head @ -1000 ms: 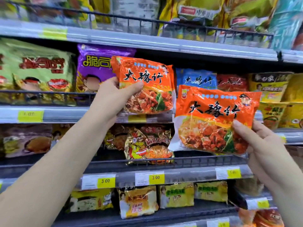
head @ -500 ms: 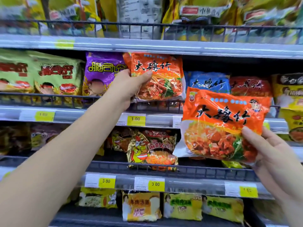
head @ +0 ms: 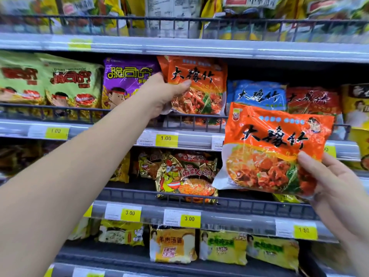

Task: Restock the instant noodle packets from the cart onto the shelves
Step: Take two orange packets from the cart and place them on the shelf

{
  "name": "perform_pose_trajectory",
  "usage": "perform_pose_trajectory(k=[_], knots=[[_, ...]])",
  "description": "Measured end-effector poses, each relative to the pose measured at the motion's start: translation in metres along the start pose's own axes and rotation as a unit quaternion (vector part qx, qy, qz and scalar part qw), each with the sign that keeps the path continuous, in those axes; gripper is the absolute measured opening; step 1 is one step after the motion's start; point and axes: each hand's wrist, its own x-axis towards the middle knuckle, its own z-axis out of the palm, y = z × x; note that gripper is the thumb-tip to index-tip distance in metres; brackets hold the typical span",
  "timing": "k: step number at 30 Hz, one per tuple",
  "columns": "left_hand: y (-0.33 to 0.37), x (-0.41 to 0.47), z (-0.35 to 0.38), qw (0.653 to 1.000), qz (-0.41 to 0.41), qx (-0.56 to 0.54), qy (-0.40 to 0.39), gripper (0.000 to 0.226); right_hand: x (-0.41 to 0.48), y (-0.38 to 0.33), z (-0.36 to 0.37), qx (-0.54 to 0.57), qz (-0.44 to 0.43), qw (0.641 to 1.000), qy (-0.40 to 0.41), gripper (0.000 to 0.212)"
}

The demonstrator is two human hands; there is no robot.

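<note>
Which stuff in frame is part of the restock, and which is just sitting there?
In the job:
left hand, gripping the upper orange packet at the shelf
right hand, holding the lower orange packet

Just there:
purple packet
green packets
blue packet
gold packet
price tags

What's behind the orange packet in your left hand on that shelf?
Behind the held packet in the left hand, a second orange packet peeks out at upper left. Anything deeper is covered.
</note>
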Motion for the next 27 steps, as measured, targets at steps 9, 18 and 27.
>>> perform_pose_trajectory(k=[9, 18, 27], knots=[[0.001, -0.007, -0.008, 0.961, 0.055, 0.269, -0.031, 0.052, 0.002, -0.002, 0.003, -0.012, -0.006, 1.000, -0.004, 0.028], [0.001, -0.010, -0.010, 0.902, 0.080, 0.418, -0.068, 0.056, 0.010, -0.002, 0.009, -0.012, -0.012, 1.000, -0.006, 0.029], [-0.012, -0.018, 0.005, 0.912, 0.155, 0.372, 0.070, 0.076, 0.062, -0.027, 0.028, -0.058, -0.061, 0.996, 0.003, 0.036]])
